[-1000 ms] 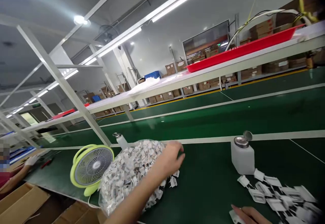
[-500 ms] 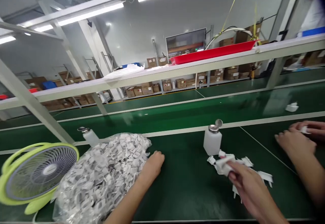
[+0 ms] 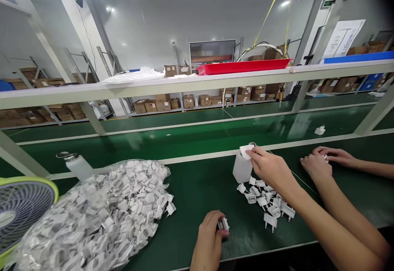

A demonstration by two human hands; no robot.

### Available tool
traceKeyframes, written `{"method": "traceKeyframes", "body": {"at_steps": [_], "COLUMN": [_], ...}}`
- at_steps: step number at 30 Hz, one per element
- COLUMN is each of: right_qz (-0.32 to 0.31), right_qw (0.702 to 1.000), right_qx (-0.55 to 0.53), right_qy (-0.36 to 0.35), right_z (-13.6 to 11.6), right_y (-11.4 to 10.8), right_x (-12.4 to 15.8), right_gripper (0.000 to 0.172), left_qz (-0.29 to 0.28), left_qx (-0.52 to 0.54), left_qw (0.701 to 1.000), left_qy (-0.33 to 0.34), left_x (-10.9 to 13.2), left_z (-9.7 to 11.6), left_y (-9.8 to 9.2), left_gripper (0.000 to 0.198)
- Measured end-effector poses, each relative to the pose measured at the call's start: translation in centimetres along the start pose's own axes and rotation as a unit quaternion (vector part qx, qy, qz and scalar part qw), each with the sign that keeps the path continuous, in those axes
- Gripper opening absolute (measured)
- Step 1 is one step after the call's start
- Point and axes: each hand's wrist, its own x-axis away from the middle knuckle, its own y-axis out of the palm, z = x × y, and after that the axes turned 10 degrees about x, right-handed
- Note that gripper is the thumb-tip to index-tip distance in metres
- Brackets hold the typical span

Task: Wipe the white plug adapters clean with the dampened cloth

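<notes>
Right-hand grip point(image 3: 271, 168) is pinching a white plug piece point(image 3: 245, 152) over the top of a plastic dispenser bottle point(image 3: 242, 167), while the left-hand grip point(image 3: 209, 238) is holding another piece point(image 3: 223, 224) to the bottle's lower left, and loose pieces point(image 3: 264, 201) are lying just below the bottle.

Four hands in play: left hand point(image 3: 209, 240), right hand point(image 3: 271, 168), two co-worker hands point(image 3: 317, 167) point(image 3: 335, 156)! Two plug pieces point(image 3: 223, 224) point(image 3: 245, 152) gripped, two dispenser bottles point(image 3: 242, 168) point(image 3: 78, 166), one plastic bag point(image 3: 92, 217), one desk fan point(image 3: 21, 217)!
</notes>
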Motion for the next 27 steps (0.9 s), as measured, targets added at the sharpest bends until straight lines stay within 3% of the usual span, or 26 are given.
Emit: {"method": "traceKeyframes", "body": {"at_steps": [6,12,15,22,27], "right_qz": [-0.044,-0.024,-0.01,-0.079,-0.044], "right_qw": [0.999,0.996,0.983,0.934,0.932], "right_qx": [0.02,-0.073,-0.171,-0.343,-0.345], "right_qy": [-0.017,0.046,0.061,-0.053,-0.101], "right_z": [0.3,0.2,-2.7,-13.0,-14.3], "right_y": [-0.2,-0.4,-0.8,0.1,1.7], "right_x": [-0.9,0.5,4.0,13.7,16.8], "right_gripper": [0.037,0.036,0.032,0.043,0.05], "left_qz": [0.013,0.025,0.038,0.066,0.067], "left_qx": [0.007,-0.006,-0.008,-0.022,-0.072], "left_qw": [0.998,1.0,0.999,0.997,0.995], "left_qy": [-0.06,-0.016,-0.01,-0.025,-0.017], "left_x": [1.2,1.1,1.0,0.8,0.7], "left_z": [-0.1,0.2,-0.1,-0.2,-0.1], "left_y": [-0.3,-0.3,-0.1,0.6,0.5], "left_gripper": [0.051,0.05,0.047,0.044,0.041]}}
